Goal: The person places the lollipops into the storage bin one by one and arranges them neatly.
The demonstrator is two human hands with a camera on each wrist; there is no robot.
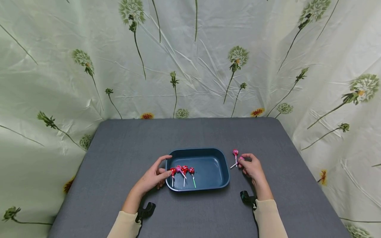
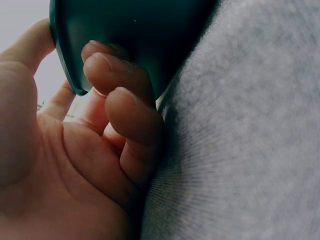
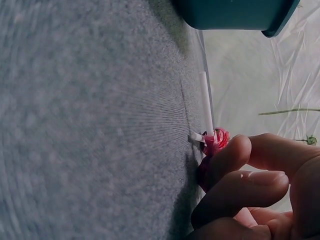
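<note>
A dark blue rectangular tray (image 1: 214, 151) lies on the grey table. At its left end my left hand (image 1: 151, 178) grips the rim, thumb over the edge; the left wrist view shows fingers (image 2: 127, 112) bent against the tray's outer wall. Several lollipops in red and pink wrappers, one a red lollipop with a green stick (image 1: 191, 171), lie in the tray's left half. Right of the tray, my right hand (image 1: 252, 167) pinches a pink lollipop (image 1: 241, 159) by its head, its white stick pointing left. Another pink lollipop (image 1: 235, 152) lies just beyond those fingertips.
The grey table (image 1: 143, 135) reaches back to a pale curtain (image 1: 202, 62) printed with dandelions, which also hangs along both sides. A black wrist camera (image 1: 146, 210) sits on the left wrist and another wrist camera (image 1: 248, 198) on the right.
</note>
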